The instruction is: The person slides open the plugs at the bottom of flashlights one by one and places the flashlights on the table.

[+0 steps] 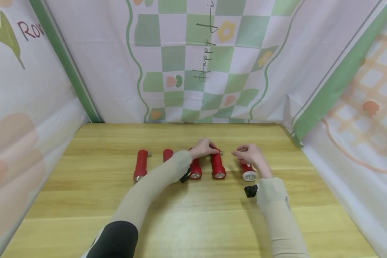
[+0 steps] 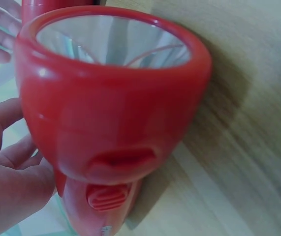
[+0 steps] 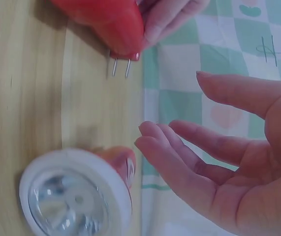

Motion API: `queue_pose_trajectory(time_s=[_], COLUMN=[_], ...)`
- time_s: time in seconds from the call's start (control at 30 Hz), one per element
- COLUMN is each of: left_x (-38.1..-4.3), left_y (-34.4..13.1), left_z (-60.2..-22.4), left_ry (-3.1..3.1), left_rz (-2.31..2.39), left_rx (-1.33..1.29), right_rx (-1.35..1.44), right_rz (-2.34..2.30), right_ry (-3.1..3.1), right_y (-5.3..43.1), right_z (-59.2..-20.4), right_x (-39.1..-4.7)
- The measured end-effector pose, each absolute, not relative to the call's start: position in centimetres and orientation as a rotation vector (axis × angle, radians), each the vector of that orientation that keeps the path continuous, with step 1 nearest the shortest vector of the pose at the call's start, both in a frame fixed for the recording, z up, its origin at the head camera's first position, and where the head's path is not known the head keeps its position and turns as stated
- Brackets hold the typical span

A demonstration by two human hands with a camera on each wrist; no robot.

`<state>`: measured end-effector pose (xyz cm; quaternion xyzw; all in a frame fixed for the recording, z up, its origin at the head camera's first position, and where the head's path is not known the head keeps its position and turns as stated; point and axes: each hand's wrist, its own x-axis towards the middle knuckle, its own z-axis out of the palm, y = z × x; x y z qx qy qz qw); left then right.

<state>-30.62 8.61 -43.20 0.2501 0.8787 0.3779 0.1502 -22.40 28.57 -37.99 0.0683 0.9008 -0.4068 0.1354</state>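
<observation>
My left hand reaches across and pinches the far end of a red flashlight, which lies with its lens toward me. Two metal plug prongs stick out sideways from that end in the right wrist view. The left wrist view shows its wide head, clear lens and ribbed slide switch up close. My right hand hovers over a red flashlight with a white rim, its fingers loosely bent and holding nothing. In the right wrist view, a gap separates those fingers from this flashlight.
More red flashlights lie in the row to the left: one at the end, one partly behind my left sleeve and one beside the pinched one. The wooden table meets a checkered cloth backdrop at its far edge.
</observation>
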Motion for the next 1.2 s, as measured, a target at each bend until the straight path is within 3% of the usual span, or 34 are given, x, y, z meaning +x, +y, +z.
queue_pose_trajectory(time_s=[1.2], left_x=[-30.8], left_y=[8.7], left_z=[-43.5], left_ry=[2.520], left_rz=[1.105], left_rx=[0.724], right_rx=[0.288], right_rz=[-0.942], right_ry=[2.616], right_y=[33.3], right_z=[-39.7], right_x=[-21.2])
